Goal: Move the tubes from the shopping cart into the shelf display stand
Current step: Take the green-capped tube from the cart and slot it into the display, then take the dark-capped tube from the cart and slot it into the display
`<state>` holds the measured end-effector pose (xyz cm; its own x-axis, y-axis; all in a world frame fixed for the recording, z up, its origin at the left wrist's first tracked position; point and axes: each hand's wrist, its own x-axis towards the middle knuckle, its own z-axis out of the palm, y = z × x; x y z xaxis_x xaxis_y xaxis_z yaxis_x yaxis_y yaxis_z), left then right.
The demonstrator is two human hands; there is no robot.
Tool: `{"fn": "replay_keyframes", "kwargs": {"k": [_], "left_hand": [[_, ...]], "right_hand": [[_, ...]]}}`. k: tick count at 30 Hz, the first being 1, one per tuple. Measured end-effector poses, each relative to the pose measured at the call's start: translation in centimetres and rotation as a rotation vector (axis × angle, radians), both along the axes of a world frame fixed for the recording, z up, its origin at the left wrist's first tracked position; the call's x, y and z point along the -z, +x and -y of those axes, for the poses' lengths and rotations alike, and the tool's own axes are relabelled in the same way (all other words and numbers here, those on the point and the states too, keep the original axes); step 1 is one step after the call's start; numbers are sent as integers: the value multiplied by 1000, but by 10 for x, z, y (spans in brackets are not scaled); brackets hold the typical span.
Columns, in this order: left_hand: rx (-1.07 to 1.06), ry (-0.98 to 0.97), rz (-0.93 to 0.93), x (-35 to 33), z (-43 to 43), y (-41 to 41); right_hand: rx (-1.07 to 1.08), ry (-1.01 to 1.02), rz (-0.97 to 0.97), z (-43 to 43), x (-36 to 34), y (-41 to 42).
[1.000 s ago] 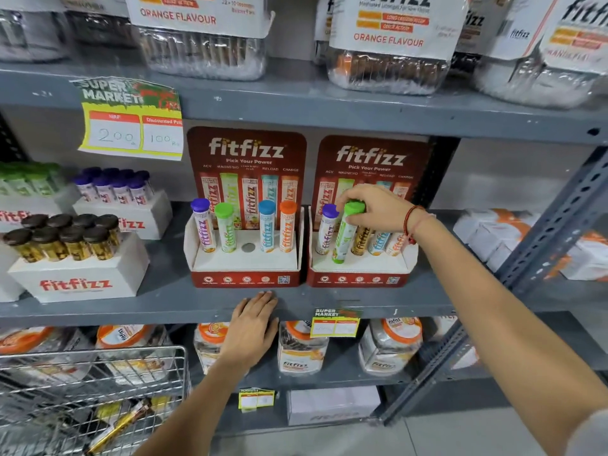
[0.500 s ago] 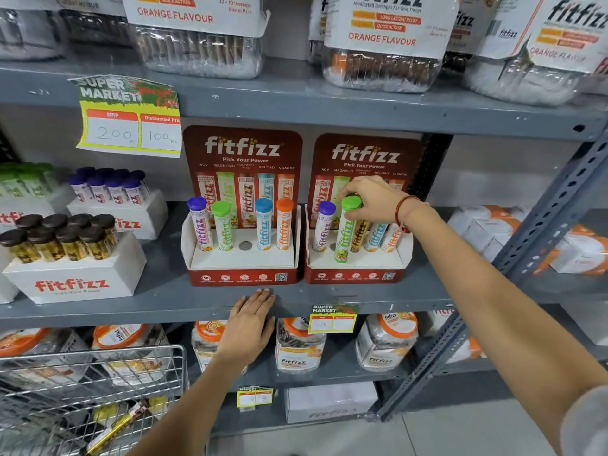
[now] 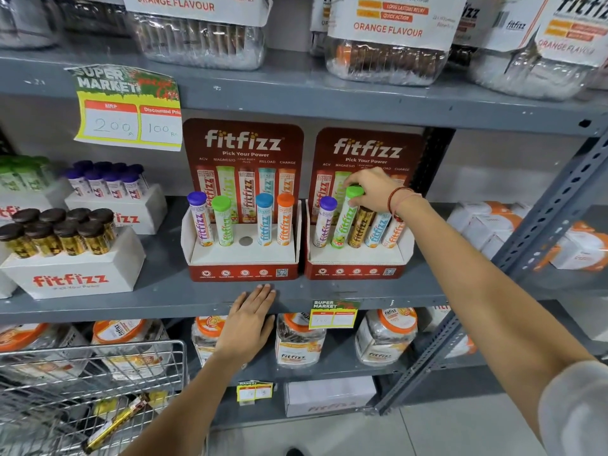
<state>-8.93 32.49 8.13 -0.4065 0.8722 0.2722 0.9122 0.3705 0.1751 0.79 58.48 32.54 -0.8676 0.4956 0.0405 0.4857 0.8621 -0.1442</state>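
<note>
Tubes are seen standing in two red display stands on the grey shelf [image 3: 329, 291]. One green-capped tube [image 3: 345, 222] is held at its cap by the right hand [image 3: 371, 190], whose grip is closed around the cap with the fingers curled; this tube is tilted in the right stand [image 3: 355, 268], between a purple-capped tube [image 3: 325, 222] and a gold tube [image 3: 362, 227]. One hole [image 3: 245, 240] in the left stand [image 3: 243, 268] is unfilled. The left hand [image 3: 248, 324] is laid flat and open on the shelf edge. A gold tube lies in the cart [image 3: 108, 353].
</note>
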Motion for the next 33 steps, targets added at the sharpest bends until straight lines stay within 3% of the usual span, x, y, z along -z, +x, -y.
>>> {"fn": "replay_keyframes", "kwargs": {"k": [25,33], "left_hand": [[27,2,12,-2,3,-1],[-15,164,126,-33,1,-11]], "right_hand": [[-55,40,38,1,21,-5],[-87,138,-265,52,10,-10]]}}
